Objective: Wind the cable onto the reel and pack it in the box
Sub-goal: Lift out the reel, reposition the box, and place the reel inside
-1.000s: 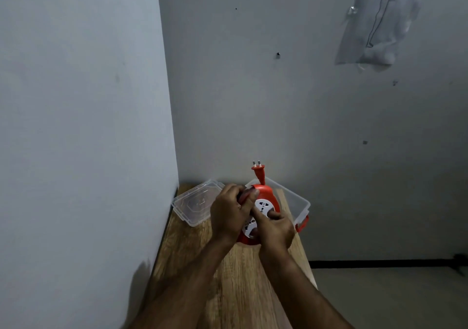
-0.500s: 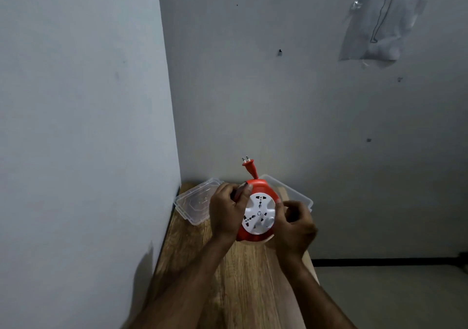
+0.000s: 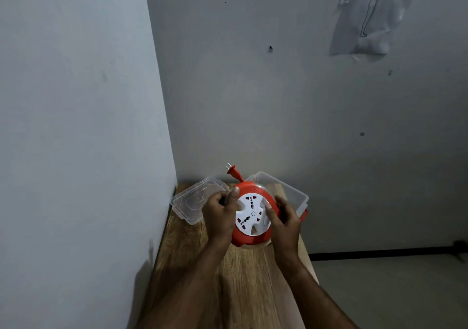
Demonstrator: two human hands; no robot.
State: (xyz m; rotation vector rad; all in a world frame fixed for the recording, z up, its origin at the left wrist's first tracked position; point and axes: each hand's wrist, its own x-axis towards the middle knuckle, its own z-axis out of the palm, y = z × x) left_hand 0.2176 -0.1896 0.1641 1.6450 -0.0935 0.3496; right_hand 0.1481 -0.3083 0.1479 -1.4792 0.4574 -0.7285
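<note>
Evidently the winding was all but done: both hands held the orange reel (image 3: 253,214) above the wooden table (image 3: 243,278), the left hand (image 3: 219,214) curled round its left rim and the right hand (image 3: 285,223) gripping the right edge, thumb on the white socket face. Only the plug (image 3: 231,171) stood out at the top. Packing seemed next, which called for tucking that plug down and lowering the reel into the clear box (image 3: 291,192) just behind it.

Dim, flat indoor light, soft focus, wide-angle bending at edges
</note>
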